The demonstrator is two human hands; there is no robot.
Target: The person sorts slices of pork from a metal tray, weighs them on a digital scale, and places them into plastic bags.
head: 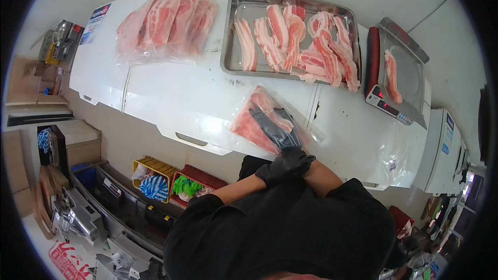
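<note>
A clear plastic bag with pork belly slices in it lies at the front edge of the white chest freezer lid. My right hand, in a black glove, reaches inside the bag. Its fingers lie on either side of a pork strip. My left hand, also black-gloved, is closed at the mouth of the bag, crossing over my right wrist. The left fingertips and the bag's rim are partly hidden there.
Behind the bag stands a steel tray of pork belly strips. Filled plastic bags of meat lie at the back left. At right, a digital scale holds one strip, with an empty plastic bag nearer me. Baskets sit below left.
</note>
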